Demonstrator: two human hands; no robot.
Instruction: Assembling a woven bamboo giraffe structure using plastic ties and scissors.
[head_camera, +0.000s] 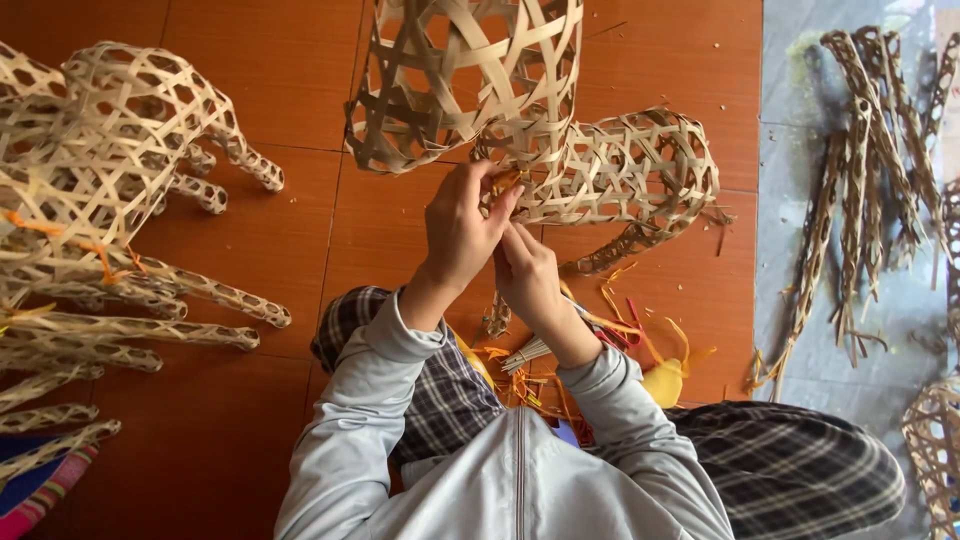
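Floor of reddish-brown tiles, dark grout lines. Along right edge, a grey concrete strip, worn and stained. Soft, even daylight; no hard shadows. No walls in view.

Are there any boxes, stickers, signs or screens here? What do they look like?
None in view: no package, label, sign or screen.
What is there instead:
Woven bamboo frame, tan open lattice, at the top middle, with both hands at it: left hand, right hand.
Finished woven figures, tan, on the left of the floor.
Woven strips, tan, on the right.
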